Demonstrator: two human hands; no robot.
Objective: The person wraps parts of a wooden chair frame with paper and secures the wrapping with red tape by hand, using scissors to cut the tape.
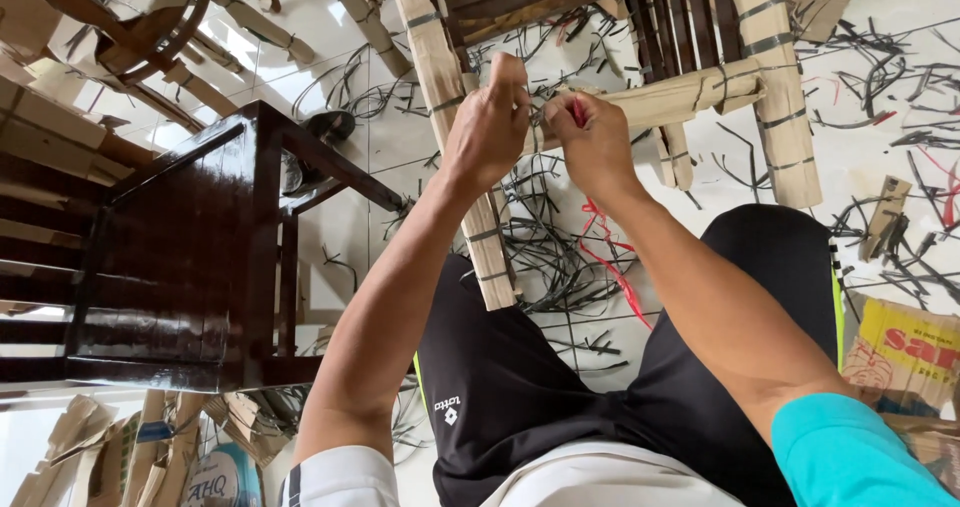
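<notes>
Cardboard-wrapped chair rail, upper middle of frame, gripped by left hand; right hand pinched shut on red cutter at black strap. Could easily slip toward left fingers or scratch wood. Loose straps underneath, tangle risk.

Table left — wrapped chair ahead.

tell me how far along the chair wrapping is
Done: two upright legs are covered in cardboard and banded with black straps. In hand: the left hand and right hand meet at the cardboard-wrapped crossbar, a red string hanging below. Left: the dark slats above show bare wood.
</notes>
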